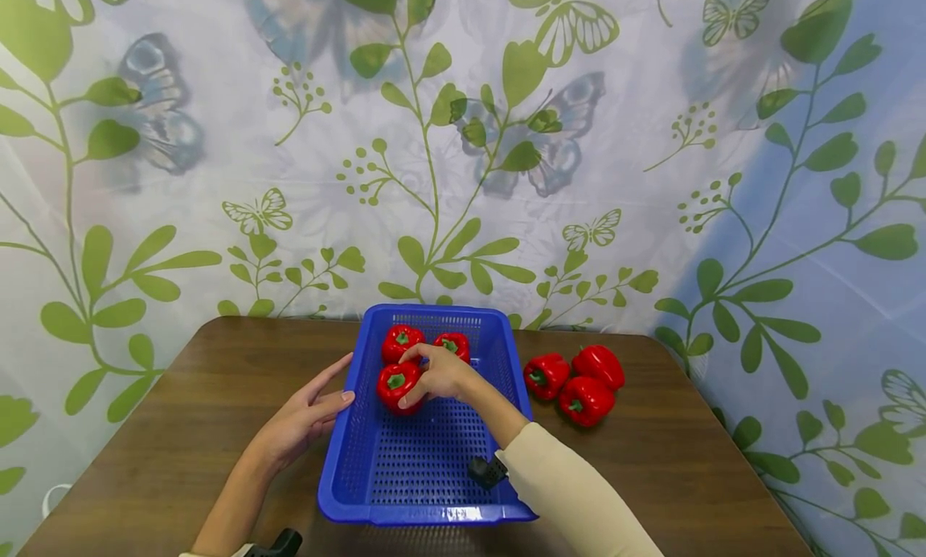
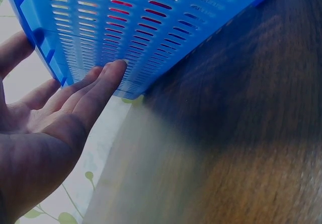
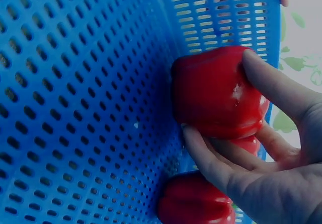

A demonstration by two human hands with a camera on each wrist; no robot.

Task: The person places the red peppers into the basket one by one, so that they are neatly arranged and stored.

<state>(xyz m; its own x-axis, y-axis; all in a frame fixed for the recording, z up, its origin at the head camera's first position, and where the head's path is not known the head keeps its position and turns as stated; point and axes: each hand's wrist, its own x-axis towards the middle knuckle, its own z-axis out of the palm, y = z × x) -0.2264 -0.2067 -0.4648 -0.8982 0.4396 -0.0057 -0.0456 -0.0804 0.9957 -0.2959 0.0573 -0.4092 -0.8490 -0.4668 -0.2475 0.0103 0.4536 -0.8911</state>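
A blue perforated plastic basket [image 1: 427, 513] stands on the wooden table. Inside it, my right hand [image 1: 443, 372] grips a red bell pepper [image 1: 391, 395] between thumb and fingers, near the left wall. In the right wrist view this bell pepper [image 3: 216, 93] sits low, close to the basket floor. Two other red bell peppers lie at the basket's far end, one at the back left [image 1: 396, 338] and one to its right [image 1: 457, 341], partly behind my hand. My left hand [image 1: 297, 424] touches the basket's left side with fingers extended; the left wrist view shows those fingers [image 2: 95, 95] along the slotted wall.
Right of the basket, three red bell peppers [image 1: 587, 400] lie grouped on the brown wooden table [image 1: 673, 460]. Behind the table hangs a cloth [image 1: 448, 179] printed with leaves and butterflies. A white curved object [image 1: 52, 497] shows by the table's left edge.
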